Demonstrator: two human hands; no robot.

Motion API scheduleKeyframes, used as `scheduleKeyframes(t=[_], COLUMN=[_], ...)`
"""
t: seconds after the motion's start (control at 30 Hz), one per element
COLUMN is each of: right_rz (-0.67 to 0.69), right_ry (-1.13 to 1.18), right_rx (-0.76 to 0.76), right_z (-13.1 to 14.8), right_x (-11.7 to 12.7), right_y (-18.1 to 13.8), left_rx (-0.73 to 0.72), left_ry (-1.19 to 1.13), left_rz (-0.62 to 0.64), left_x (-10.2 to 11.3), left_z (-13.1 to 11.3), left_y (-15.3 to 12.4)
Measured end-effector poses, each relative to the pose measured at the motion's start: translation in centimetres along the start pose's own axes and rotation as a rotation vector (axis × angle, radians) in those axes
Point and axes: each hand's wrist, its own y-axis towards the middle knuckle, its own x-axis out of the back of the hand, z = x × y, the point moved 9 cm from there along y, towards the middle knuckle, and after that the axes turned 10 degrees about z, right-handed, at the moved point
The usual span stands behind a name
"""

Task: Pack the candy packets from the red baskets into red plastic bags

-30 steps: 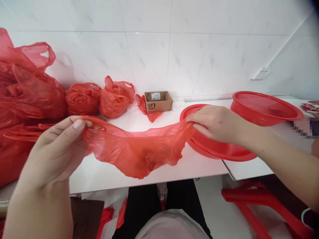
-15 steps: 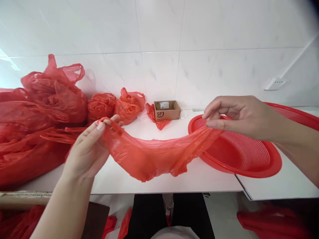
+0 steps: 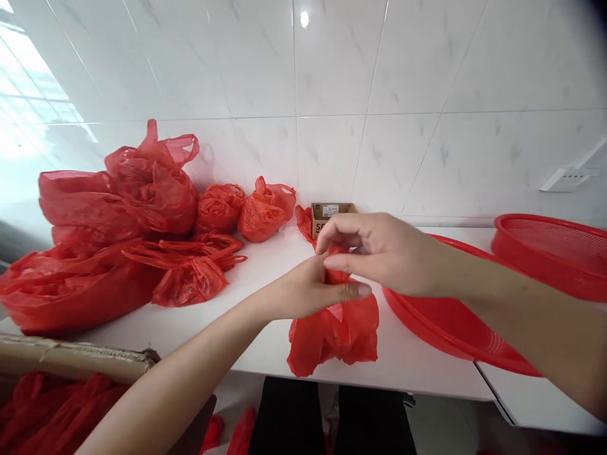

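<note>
A thin red plastic bag (image 3: 334, 335) hangs bunched below my two hands, its lower part spread loose over the front of the white table. My left hand (image 3: 313, 287) is closed around the gathered upper part, thumb stretched to the right. Directly above and touching it, my right hand (image 3: 374, 253) pinches the top of the bag between thumb and fingers. Some of the fingertips are hidden behind the hands. To the right, partly under my right forearm, lies a red plastic basket (image 3: 427, 322) with perforated sides.
Several stuffed red bags (image 3: 152, 196) are heaped on the left, with a loose knotted bag (image 3: 194, 278) before them. A small cardboard box (image 3: 332, 212) stands by the wall. Another red basket (image 3: 545, 253) sits far right. An open carton (image 3: 80, 357) of red bags is at lower left.
My hands have come together in the middle from far apart. The bag, stretched wide between them before, is now gathered and hanging down. The view has shifted to the left.
</note>
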Motion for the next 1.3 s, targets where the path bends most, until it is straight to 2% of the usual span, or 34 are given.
scheduleKeyframes(t=[0.07, 0.17, 0.33, 0.43, 0.5, 0.6, 0.67, 0.73, 0.8, 0.9, 1.0, 1.07, 1.17, 1.3], right_rz=[-0.050, -0.161, -0.052, -0.206, -0.204, -0.061, -0.104, -0.179, -0.163, -0.120, -0.123, -0.076, -0.022, -0.115], right_ry=[0.057, 0.022, 0.000, 0.049, 0.083, 0.094, 0.081, 0.121, 0.211, 0.365, 0.494, 0.572, 0.582, 0.249], right_rx=[0.027, 0.010, -0.110, -0.075, -0.040, 0.000, 0.008, -0.018, -0.081, -0.134, -0.078, -0.075, -0.114, -0.157], right_z=[0.0, -1.6, -5.1, -4.3, -3.1, -2.1, -2.8, -4.8, -7.5, -10.6, -11.5, -11.6, -11.7, -12.3], right_x=[-0.3, 0.4, -0.9, 0.3, 0.4, -1.2, -1.6, -2.1, -3.6, -5.8, -6.7, -7.3, -7.8, -6.3], right_y=[0.1, -0.5, -1.4, -2.7, -3.4, -3.7, -3.6, -3.0, -2.0, -0.8, -0.3, -0.1, -0.4, -1.7], left_rx=[0.029, 0.135, 0.169, 0.165, 0.132, 0.080, 0.083, 0.089, 0.080, 0.070, 0.015, -0.039, -0.055, 0.058], left_ry=[-0.039, -0.142, -0.317, -0.357, -0.354, -0.206, -0.062, 0.067, 0.229, 0.527, 0.713, 0.775, 0.801, 0.738], left_rz=[-0.022, -0.081, -0.097, -0.066, -0.044, 0.044, 0.107, 0.128, 0.064, -0.134, -0.275, -0.331, -0.360, -0.261], left_x=[0.3, 1.2, 1.2, 0.9, 1.2, 1.3, 0.9, 0.5, 0.6, 1.6, 2.2, 2.4, 2.6, 3.0], left_z=[0.7, 2.4, 3.8, 4.1, 3.8, 2.8, 2.5, 2.5, 2.7, 2.9, 3.1, 3.0, 3.3, 5.7], left_y=[0.4, 0.1, 0.0, 0.1, 0.0, -0.3, -0.5, -0.6, -0.5, -0.6, -1.1, -1.4, -2.0, -3.4])
